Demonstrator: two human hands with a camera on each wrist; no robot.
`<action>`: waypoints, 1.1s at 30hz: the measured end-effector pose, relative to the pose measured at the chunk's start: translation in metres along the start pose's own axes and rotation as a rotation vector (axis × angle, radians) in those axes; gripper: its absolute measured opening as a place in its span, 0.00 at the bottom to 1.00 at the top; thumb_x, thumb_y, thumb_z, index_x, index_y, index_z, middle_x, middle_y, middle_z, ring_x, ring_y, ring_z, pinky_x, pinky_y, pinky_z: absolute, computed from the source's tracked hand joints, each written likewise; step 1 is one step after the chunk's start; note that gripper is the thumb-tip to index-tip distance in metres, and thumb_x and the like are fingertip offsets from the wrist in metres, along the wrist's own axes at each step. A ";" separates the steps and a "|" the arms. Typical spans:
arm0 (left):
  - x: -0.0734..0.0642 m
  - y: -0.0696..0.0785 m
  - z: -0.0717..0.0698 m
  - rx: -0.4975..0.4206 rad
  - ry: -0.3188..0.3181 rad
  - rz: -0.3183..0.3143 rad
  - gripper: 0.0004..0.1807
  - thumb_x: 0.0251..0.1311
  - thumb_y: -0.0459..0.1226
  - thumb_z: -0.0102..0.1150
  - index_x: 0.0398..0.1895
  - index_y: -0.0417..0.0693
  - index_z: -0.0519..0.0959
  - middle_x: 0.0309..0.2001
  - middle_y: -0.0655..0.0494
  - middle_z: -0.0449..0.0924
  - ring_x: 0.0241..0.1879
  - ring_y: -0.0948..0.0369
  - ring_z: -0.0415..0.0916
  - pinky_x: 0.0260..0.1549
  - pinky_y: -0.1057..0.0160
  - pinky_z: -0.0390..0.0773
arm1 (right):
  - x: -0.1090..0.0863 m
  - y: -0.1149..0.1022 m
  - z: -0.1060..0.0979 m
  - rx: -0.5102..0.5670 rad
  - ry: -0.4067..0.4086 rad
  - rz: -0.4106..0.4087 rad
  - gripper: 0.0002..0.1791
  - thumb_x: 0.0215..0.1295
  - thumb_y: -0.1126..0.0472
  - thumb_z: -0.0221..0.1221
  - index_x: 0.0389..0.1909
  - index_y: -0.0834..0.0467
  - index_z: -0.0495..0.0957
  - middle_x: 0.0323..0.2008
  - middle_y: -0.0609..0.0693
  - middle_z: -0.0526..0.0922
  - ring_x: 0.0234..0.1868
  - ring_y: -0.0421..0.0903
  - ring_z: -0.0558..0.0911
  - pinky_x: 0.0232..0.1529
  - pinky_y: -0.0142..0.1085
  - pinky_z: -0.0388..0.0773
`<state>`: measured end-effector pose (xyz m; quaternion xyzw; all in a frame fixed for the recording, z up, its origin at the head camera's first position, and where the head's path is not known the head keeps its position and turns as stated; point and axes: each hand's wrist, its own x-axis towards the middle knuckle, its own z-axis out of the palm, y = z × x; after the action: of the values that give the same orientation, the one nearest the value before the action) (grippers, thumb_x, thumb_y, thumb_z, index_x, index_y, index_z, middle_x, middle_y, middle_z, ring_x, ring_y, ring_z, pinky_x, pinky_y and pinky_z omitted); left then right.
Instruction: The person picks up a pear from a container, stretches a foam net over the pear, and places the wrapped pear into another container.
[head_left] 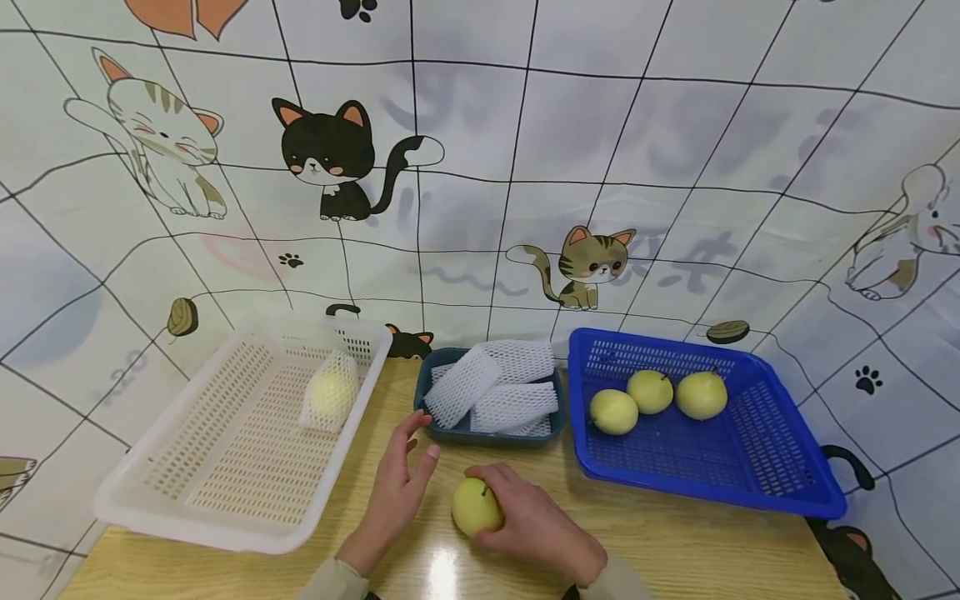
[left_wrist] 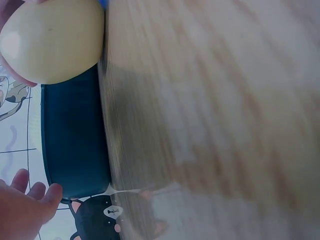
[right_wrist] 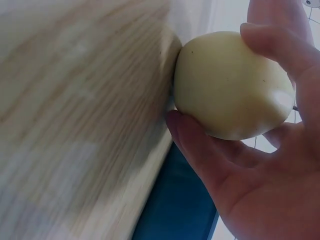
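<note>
My right hand [head_left: 528, 512] grips a yellow-green pear [head_left: 476, 507] at the table's front middle, thumb on the near side and fingers over the far side. In the right wrist view the pear [right_wrist: 230, 85] sits at the wood surface between thumb and fingers. My left hand [head_left: 396, 479] holds nothing; its fingers are spread near the front left corner of a dark teal tray [head_left: 480, 438]. White foam net sleeves [head_left: 517, 407] lie piled in that tray. The left wrist view shows the left fingers [left_wrist: 37, 195] beside the tray's wall.
To the left stands a white basket [head_left: 202, 533] with one pear in a foam net [head_left: 332, 392]. A blue basket [head_left: 697, 492] on the right holds three bare pears [head_left: 701, 395]. Behind them hangs a cat-print cloth [head_left: 480, 208]; the table [head_left: 420, 542] is light wood.
</note>
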<state>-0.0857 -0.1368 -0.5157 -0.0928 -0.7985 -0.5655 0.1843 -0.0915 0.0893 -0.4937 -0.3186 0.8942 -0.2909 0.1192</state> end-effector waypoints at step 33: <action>0.000 -0.005 -0.006 0.017 0.010 -0.004 0.25 0.73 0.34 0.58 0.70 0.38 0.70 0.68 0.44 0.74 0.69 0.48 0.69 0.64 0.40 0.71 | 0.052 -0.017 -0.065 0.140 0.474 0.105 0.17 0.75 0.60 0.58 0.61 0.57 0.81 0.58 0.52 0.83 0.56 0.52 0.82 0.53 0.49 0.82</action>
<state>-0.0864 -0.1444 -0.5184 -0.0869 -0.8026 -0.5594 0.1880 -0.1489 0.0737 -0.4330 -0.1855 0.8902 -0.4123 -0.0572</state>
